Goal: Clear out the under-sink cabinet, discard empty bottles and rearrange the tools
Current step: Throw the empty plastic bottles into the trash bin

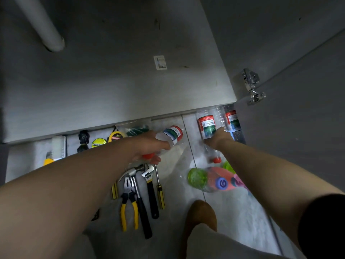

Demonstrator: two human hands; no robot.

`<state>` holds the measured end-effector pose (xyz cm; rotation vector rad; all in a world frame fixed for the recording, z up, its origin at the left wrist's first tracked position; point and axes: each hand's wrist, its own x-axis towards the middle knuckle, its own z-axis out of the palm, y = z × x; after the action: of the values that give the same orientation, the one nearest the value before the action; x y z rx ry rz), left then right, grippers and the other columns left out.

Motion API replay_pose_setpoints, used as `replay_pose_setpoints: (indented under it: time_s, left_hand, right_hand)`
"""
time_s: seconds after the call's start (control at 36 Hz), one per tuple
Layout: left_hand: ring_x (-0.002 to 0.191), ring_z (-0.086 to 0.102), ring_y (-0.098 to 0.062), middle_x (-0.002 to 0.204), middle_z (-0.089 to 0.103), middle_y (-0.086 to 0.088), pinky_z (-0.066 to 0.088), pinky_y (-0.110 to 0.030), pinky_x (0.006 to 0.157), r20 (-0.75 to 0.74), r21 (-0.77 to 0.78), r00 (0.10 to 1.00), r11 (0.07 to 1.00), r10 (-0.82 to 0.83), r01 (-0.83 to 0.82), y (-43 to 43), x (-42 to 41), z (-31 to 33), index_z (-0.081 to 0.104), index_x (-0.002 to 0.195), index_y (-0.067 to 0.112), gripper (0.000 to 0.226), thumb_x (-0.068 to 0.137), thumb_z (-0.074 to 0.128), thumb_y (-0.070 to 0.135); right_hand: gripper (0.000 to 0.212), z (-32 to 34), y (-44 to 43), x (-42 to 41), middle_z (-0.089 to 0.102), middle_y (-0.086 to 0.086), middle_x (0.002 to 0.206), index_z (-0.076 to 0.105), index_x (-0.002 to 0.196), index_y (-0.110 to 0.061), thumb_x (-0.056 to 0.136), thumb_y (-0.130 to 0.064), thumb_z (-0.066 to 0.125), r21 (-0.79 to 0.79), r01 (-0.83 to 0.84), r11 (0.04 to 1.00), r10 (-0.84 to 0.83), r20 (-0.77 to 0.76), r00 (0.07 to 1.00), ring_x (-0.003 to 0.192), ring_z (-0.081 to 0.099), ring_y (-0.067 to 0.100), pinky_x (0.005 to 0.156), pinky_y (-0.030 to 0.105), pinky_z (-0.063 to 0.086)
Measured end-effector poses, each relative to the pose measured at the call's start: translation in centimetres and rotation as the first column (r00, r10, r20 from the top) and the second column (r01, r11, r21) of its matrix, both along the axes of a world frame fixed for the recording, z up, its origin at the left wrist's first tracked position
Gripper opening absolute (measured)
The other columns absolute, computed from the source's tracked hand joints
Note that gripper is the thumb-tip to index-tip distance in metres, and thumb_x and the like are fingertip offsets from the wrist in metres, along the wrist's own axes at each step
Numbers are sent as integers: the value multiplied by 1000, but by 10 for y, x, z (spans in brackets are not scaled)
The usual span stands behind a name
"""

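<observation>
My left hand [147, 146] grips a clear plastic bottle [171, 134] with a red-and-green label and a red cap, held over the floor in front of the cabinet. My right hand [217, 138] is closed around a second clear bottle [206, 126] of the same kind, whose red cap [217, 160] points towards me. A third such bottle [232, 121] lies behind it by the cabinet door. On the floor lie yellow-handled pliers [128, 200], a hammer [139, 195], an adjustable wrench [150, 186] and a screwdriver [159, 191].
The emptied grey cabinet floor [121, 81] and a drain pipe [43, 25] fill the top. Along the cabinet front lie a tape measure [116, 136], a yellow tape roll [99, 143] and a utility knife [49, 161]. Green and orange bottles [211, 179] lie lower right. The open door [298, 113] stands right.
</observation>
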<state>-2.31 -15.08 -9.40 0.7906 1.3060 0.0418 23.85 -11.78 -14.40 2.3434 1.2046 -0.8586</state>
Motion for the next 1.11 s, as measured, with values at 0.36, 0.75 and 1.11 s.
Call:
replay_pose_setpoints:
  time_s: [0.36,0.75,1.11]
  left_hand:
    - [83,72,-24,121,63,-17,64,-40,79,-23,7,999,1000,-24,24,0,1,-11,40,148,17,68,91,75,28]
    - [80,74,-26,114,60,-18,62,-46,87,-121,155,982,975,-143,161,-14,22,100,37,144,8,60,98,68,31]
    - [74,73,-27,110,61,-12,65,-37,72,-185,474,935,806,-302,355,-105,104,238,55,126,7,45,95,70,35]
  right_hand:
    - [85,-3,1,-9,59,13,114,35,140,-9,80,-48,80,3,156,988,-152,-192,969,95,67,32,63,36,56]
    - [45,157,-23,5,61,18,74,52,117,-6,94,-42,65,-10,180,984,-174,-309,935,41,58,24,44,27,50]
    - [50,324,-208,82,66,3,106,54,125,-23,80,-43,64,546,56,836,29,-146,989,81,65,26,71,29,50]
